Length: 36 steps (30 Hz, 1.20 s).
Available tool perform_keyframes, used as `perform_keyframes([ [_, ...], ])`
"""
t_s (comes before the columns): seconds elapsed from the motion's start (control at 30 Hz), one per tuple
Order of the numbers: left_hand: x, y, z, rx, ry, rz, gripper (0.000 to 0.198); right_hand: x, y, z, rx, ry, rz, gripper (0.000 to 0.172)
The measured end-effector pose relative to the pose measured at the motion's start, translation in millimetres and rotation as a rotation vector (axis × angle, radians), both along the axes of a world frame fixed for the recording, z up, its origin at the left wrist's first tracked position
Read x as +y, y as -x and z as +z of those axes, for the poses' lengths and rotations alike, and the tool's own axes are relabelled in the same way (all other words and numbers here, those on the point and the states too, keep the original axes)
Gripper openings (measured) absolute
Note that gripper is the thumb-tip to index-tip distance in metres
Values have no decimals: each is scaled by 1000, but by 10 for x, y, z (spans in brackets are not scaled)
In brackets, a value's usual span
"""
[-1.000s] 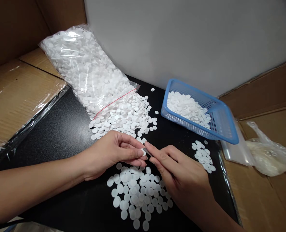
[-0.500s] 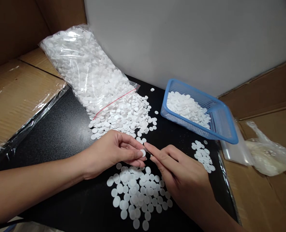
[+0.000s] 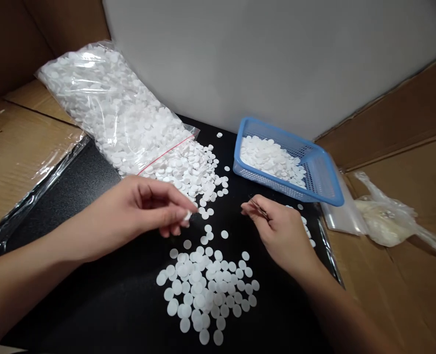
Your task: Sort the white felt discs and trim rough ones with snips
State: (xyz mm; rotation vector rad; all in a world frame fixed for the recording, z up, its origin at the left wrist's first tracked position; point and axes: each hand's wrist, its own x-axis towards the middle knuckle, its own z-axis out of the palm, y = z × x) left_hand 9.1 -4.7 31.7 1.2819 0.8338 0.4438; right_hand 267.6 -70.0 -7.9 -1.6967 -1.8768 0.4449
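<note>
Between the fingertips of my left hand [image 3: 151,209] is a small white disc [image 3: 187,215]. My right hand [image 3: 276,226] is closed round a thin dark tool [image 3: 259,205], seen only in part. On the black table top [image 3: 103,295], a spread of flat white discs [image 3: 203,285] lies below both hands. Behind my left hand, a clear bag [image 3: 118,108] full of white discs lies with loose discs [image 3: 191,164] heaped at its red-lined mouth. A blue basket [image 3: 324,174] holding white discs stands beyond my right hand.
Several discs [image 3: 308,231] lie partly behind my right hand. At the right, a clear plastic sheet [image 3: 341,211] and a knotted plastic bag [image 3: 383,221] rest on cardboard [image 3: 387,280]. More cardboard [image 3: 22,152] is at the left, and a grey wall [image 3: 258,59] rises behind.
My hands have moved apart, the right one away to the right with the tool. A few discs now show on the table between them. The whole view has shifted slightly.
</note>
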Motion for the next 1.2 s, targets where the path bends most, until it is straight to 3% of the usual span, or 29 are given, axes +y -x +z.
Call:
perform_keyframes([
  [0.13,-86,47,-139,278,-180,-433,14,-18,25,1,85,152,141,20],
  [0.2,-152,30,-277,349,-340,-508,19,-42,90,-9,105,233,179,17],
  [0.3,-176,8,-390,447,-447,-505,15,-79,165,-7,111,334,211,15],
  [0.4,-126,-8,-343,472,-489,-471,5,-101,189,21,132,415,253,16],
  [0.53,-111,-55,-270,406,-585,-402,22,-76,196,17,195,276,248,23],
  [0.77,-211,-130,-425,421,-845,-415,29,-11,224,-41,167,289,371,25],
  [0.9,-190,-132,-397,428,-823,-452,28,-38,186,42,186,366,318,20],
  [1.07,-126,-97,-287,449,-699,-502,24,-54,134,129,187,579,212,11],
  [1.2,-30,-14,-195,428,-612,-545,19,1,155,168,154,506,220,16],
])
